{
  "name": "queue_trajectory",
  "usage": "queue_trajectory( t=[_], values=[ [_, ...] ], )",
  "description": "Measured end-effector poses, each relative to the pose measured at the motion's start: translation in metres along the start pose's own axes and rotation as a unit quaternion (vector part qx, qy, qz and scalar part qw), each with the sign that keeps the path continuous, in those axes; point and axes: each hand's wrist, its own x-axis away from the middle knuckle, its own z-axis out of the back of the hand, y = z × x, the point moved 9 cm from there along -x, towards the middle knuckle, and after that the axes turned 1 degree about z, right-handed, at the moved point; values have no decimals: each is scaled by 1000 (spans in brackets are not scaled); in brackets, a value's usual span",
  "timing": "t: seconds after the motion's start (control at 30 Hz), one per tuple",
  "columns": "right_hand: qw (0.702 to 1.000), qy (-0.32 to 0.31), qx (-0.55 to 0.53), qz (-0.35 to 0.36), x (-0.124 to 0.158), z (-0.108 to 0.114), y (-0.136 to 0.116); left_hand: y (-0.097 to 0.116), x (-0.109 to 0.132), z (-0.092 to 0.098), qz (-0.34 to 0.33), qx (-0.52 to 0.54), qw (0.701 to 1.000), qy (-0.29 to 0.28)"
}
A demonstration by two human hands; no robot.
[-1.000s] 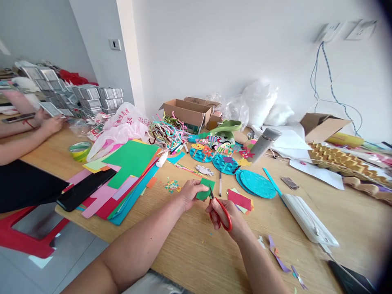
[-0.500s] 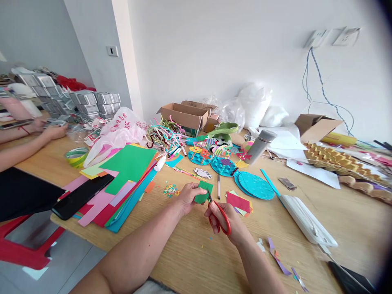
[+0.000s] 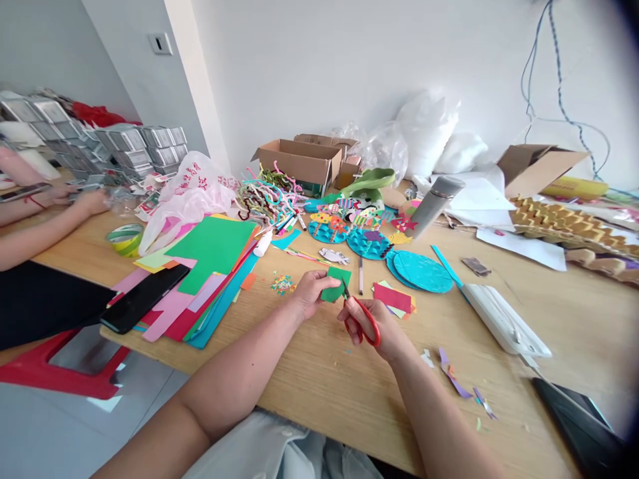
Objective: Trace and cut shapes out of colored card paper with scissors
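Between thumb and fingers, my left hand [image 3: 313,293] pinches a small piece of green paper [image 3: 337,282]. My right hand [image 3: 379,326] is closed on the red handles of a pair of scissors [image 3: 370,327], and the blades reach the paper's right edge. Whether the blades are parted I cannot make out. A pen [image 3: 361,277] lies just beyond the scissors. To the right of it rests a small stack of coloured paper pieces [image 3: 392,297], a red one on top. Tiny paper bits [image 3: 283,285] are heaped left of my left hand.
Coloured sheets [image 3: 214,253] and a black phone [image 3: 144,298] lie on the left. Blue discs [image 3: 419,270], paper fish [image 3: 369,218] and a grey bottle [image 3: 433,205] stand farther back. A white power strip [image 3: 505,319] lies right. Another person's hands [image 3: 90,201] are at far left.
The view has tilted downward, so the table sits higher and my lap shows. Both hands keep their hold on the green paper and the scissors, with the blades still at the paper's edge.
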Motion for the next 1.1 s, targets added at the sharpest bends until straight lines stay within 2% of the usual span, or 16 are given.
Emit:
queue_trajectory(
  t=[0.7,1.1],
  values=[
    [1000,-7,-7,-13,-1,-2,3,-1,1,-4,1,-14,1000,-12],
    [1000,-11,13,8,-2,1,1,-1,2,-8,2,-16,1000,-26]
  ],
)
